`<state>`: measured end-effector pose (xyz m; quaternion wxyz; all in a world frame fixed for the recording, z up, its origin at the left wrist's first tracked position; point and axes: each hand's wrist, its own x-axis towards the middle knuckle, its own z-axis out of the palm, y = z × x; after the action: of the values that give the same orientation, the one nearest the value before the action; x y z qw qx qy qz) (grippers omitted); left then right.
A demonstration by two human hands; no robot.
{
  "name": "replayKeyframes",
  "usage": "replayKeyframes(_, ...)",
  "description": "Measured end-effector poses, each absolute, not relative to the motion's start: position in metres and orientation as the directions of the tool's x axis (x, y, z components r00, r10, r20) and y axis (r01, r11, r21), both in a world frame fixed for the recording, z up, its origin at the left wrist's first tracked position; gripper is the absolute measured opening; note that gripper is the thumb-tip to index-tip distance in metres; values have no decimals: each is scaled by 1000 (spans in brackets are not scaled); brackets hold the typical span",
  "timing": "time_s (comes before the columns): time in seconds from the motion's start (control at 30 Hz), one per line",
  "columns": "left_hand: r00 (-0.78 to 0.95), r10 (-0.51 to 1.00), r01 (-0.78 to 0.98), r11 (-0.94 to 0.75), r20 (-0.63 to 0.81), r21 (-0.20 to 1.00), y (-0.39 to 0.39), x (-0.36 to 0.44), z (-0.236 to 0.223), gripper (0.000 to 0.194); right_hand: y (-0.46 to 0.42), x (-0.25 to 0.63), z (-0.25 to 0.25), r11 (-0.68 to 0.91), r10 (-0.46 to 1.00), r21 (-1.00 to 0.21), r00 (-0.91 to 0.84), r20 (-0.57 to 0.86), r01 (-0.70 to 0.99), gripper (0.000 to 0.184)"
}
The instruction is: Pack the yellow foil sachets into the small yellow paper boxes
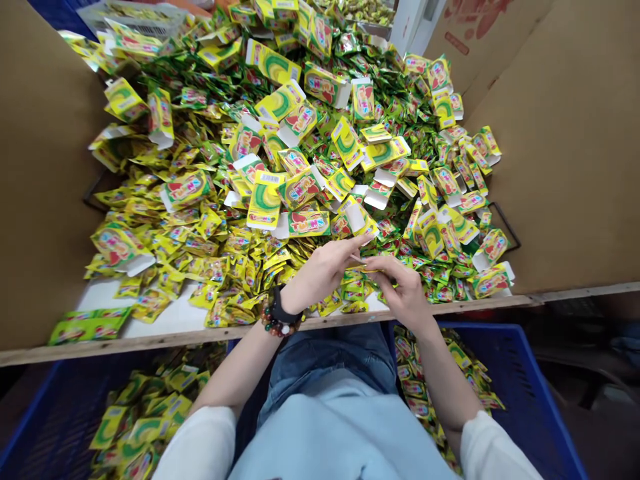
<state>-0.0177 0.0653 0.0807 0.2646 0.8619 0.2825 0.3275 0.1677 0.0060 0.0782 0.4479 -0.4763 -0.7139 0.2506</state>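
Observation:
My left hand, with a dark band and a beaded bracelet at the wrist, meets my right hand above the front of the table. Between their fingertips is a small yellow-and-white candy box, seen almost edge-on and mostly covered by fingers. The left index finger stretches out over it, while the right thumb and index finger pinch its near side. Just beyond the fingers, several yellow-green candy boxes with open white flaps, one of them a printed box, lie on a heap of small candy packets.
Cardboard walls stand left and right of the heap. A strip of joined green packets lies at the table's front left. Below the wooden edge are blue crates left and right, holding filled yellow-green packs.

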Motion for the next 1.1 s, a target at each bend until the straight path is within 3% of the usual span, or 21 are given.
replayKeyframes(0.13, 455, 725, 281, -668, 518, 689, 53, -17, 57, 47, 10, 167, 66, 300, 944, -878, 15, 330, 374, 14)
replayKeyframes(0.27, 429, 717, 544, -691, 550, 477, 40, -18, 36, 70, 4, 166, 55, 177, 965, -964, 158, 210, 196, 8)
replayKeyframes(0.4, 439, 766, 675, -626, 469, 390, 35, -16, 31, 67, -2, 162, 61, 169, 956, -961, 200, 213, 219, 9)
replayKeyframes(0.47, 484, 761, 635, -645, 432, 426, 32, -16, 33, 68, -5, 161, 67, 226, 925, -923, 228, 304, 312, 9)
replayKeyframes(0.57, 466, 782, 588, -623, 415, 516, 22, -14, 33, 70, -11, 163, 75, 303, 921, -849, 94, 377, 433, 12)
replayKeyframes(0.83, 397, 845, 530, -530, 358, 663, -8, 2, 6, 58, -17, 169, 86, 187, 973, -715, -228, 40, 674, 23)
replayKeyframes(0.9, 370, 855, 504, -514, 364, 694, -12, 8, -5, 59, -17, 161, 82, 189, 976, -664, -214, 45, 723, 25)
replayKeyframes(0.97, 303, 873, 483, -487, 383, 727, -15, 13, -16, 62, -16, 152, 74, 183, 983, -632, -123, 138, 753, 27)
replayKeyframes(1.1, 161, 897, 455, -438, 412, 775, -20, 16, -30, 64, -16, 140, 53, 196, 925, -696, 105, 365, 691, 19)
